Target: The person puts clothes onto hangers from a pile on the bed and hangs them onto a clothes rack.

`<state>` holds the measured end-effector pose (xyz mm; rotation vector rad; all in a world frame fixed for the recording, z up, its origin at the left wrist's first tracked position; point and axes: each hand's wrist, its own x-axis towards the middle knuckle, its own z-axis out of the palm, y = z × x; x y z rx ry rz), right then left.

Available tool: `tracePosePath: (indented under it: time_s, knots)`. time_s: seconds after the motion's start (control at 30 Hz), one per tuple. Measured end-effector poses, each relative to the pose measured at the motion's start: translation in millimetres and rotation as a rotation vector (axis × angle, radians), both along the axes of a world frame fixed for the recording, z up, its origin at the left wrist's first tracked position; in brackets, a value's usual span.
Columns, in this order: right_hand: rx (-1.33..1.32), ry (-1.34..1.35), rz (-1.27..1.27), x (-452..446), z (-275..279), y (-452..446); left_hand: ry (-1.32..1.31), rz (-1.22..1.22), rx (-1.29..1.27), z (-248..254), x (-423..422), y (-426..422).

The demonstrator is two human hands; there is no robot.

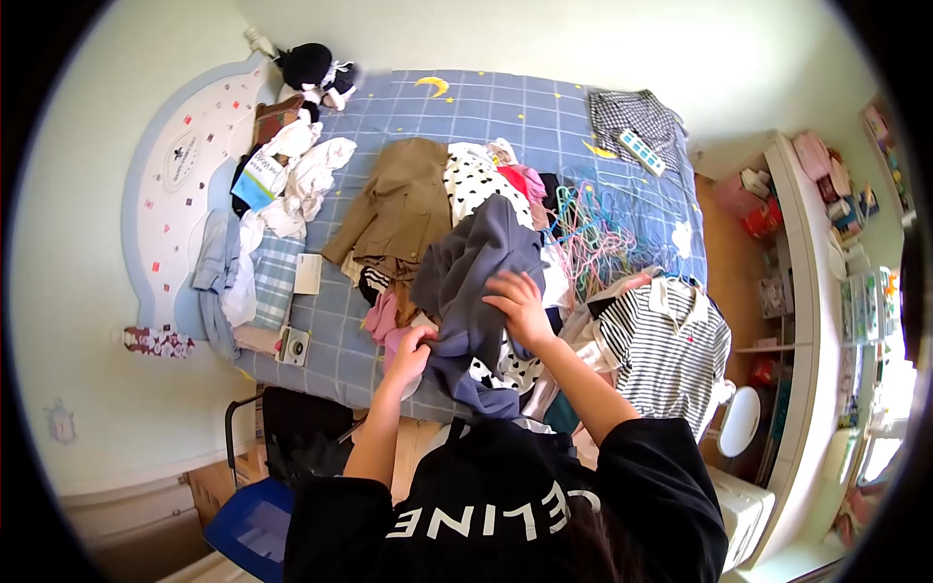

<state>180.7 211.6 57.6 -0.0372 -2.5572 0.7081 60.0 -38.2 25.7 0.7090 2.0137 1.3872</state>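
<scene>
A dark grey garment (476,257) lies bunched on the pile of clothes at the near middle of the bed. My left hand (413,352) is closed on its lower left edge. My right hand (520,306) rests on its right side with the fingers spread. Behind and to the left lies a brown jacket (403,199). A white garment with black hearts (476,175) shows behind the grey one, and pink cloth (379,321) sticks out at the left.
Colourful hangers (593,233) lie tangled right of the pile, beside a striped shirt (666,340). Checked cloth (632,117) and a power strip (641,153) are at the far right. White clothes (311,185) lie near the headboard (185,185). A blue bin (248,525) stands at the lower left.
</scene>
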Motion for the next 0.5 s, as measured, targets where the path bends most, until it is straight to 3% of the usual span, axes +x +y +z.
tracePosePath:
  time_s: [0.03, 0.07, 0.1, 0.17, 0.2, 0.4, 0.5]
  knots:
    - [-0.02, 0.022, 0.089, -8.2, 3.7, 1.5, 0.087, 0.073, -0.02, 0.9, 4.9, -1.7]
    - [-0.065, -0.007, 0.16, -14.1, 2.4, 1.9, 0.45, 0.16, -0.141, -6.8, 8.5, -6.1]
    - [-0.112, -0.039, 0.231, -17.7, 0.3, -0.5, 0.62, 0.19, -0.091, 7.2, 15.7, -0.6]
    - [-0.07, -0.033, 0.324, -23.9, 5.7, -11.8, 0.498, 0.189, -0.034, 15.9, 37.2, 12.7]
    - [-0.069, -0.101, 0.337, -24.3, -1.5, -21.2, 0.485, 0.177, -0.112, 44.3, 54.2, 24.5]
    - [-0.12, -0.201, 0.33, -17.2, 11.2, -48.0, 0.459, 0.485, -0.234, 3.2, 87.6, 26.7]
    - [-0.094, -0.223, 0.279, -13.8, 25.2, -29.5, 0.407, 0.452, -0.23, -19.9, 95.1, 14.8]
